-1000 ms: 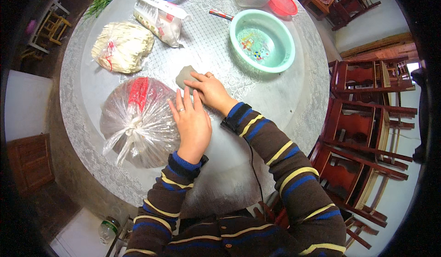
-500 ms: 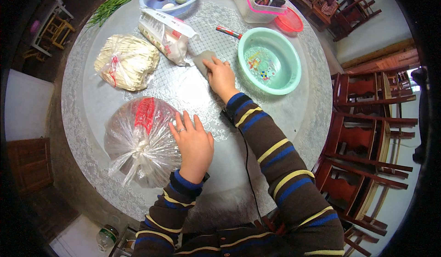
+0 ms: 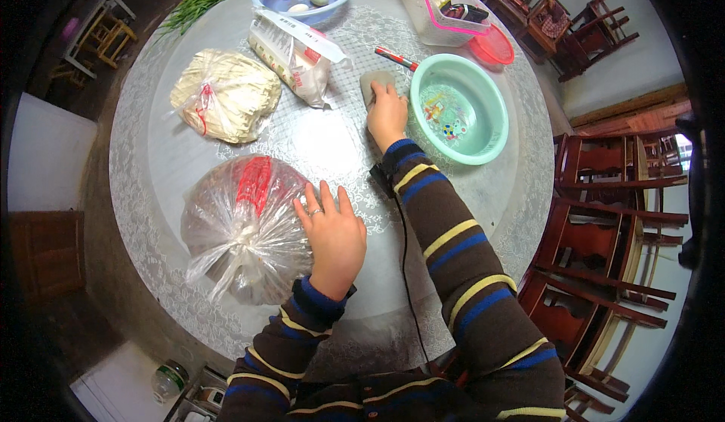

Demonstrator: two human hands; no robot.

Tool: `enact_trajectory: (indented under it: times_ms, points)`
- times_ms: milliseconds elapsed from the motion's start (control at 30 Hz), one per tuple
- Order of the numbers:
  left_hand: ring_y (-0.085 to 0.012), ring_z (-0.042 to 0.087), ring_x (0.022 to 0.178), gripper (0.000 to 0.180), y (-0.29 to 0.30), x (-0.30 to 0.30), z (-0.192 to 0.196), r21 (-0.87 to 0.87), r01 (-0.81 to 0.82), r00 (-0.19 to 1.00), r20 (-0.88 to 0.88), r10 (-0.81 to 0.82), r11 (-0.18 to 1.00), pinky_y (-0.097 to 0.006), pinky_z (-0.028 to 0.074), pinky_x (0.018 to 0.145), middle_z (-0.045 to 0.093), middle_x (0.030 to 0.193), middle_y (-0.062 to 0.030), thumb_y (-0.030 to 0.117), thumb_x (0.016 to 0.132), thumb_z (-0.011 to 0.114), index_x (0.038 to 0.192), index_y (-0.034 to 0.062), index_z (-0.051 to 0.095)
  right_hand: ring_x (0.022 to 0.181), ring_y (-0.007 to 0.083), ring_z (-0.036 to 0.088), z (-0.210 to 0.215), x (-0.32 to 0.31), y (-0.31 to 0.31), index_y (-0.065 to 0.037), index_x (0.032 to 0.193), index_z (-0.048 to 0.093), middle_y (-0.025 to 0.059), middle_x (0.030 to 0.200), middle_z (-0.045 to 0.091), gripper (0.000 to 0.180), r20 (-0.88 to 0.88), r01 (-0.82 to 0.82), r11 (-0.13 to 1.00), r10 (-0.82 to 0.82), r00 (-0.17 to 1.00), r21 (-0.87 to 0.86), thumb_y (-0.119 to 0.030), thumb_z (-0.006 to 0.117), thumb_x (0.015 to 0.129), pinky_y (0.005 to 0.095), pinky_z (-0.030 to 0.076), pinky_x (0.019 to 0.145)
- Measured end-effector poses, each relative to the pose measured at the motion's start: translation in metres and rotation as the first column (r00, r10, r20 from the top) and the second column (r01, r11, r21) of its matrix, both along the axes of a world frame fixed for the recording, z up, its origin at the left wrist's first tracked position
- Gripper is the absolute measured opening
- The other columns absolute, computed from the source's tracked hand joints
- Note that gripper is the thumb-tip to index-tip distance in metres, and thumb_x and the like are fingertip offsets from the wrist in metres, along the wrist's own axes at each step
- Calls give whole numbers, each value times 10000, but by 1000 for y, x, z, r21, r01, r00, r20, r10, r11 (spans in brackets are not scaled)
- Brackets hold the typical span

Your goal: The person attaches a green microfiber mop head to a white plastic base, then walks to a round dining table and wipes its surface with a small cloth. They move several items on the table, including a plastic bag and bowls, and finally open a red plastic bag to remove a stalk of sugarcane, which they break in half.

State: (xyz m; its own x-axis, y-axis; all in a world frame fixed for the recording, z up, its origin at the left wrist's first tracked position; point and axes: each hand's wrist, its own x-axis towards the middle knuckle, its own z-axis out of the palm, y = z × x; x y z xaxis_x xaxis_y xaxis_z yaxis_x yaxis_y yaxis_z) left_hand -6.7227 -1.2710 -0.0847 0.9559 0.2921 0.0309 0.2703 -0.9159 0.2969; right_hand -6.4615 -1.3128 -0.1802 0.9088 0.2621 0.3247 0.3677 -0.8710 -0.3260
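My right hand (image 3: 388,115) presses a folded grey cloth (image 3: 371,86) flat on the tabletop, its fingers bent over the cloth's near side. Just right of it stands a mint-green basin (image 3: 495,112) with a colourful pattern on its bottom. My left hand (image 3: 336,244) is open, fingers spread, at the right side of a large knotted clear plastic bag (image 3: 226,188) with a red patch. Whether its fingertips touch the bag or only the table cannot be told. A slim red-and-black tool (image 3: 395,59) leans by the basin's far left edge.
The round table (image 3: 143,218) has a lace-patterned cover. A bag of pale noodle-like strips (image 3: 230,97), a white printed package (image 3: 294,60), a blue bowl (image 3: 343,3) of eggs, green stalks (image 3: 204,3) and a pink-rimmed basket (image 3: 434,26) stand farther back. A black cable (image 3: 408,271) runs along my right arm.
My right hand has slid the grey cloth rightward, closer to the green basin. My left hand stays beside the plastic bag. The whole view has shifted slightly.
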Motion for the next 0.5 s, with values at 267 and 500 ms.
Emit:
enact_trajectory:
  times_ms: [267,500]
  points:
    - [-487,307,1418,538,4,-3,8,-174,-22,994,106,41,985,-646,183,1162,423,1455,-270,144,854,661,1357,-1,538,1023,414,624,20,-61,-7,-221,1275,673,165,1336,622,520,-205,-285,952,303,931,111,-40,707,789,453,474,981]
    - [-448,234,1481,468,18,-41,39,-240,27,962,269,40,970,-646,124,1184,397,1498,-231,108,865,643,1321,20,579,1027,415,620,25,-122,-22,-254,1282,671,135,1386,599,531,-291,-460,866,499,816,195,-45,701,795,478,461,1016]
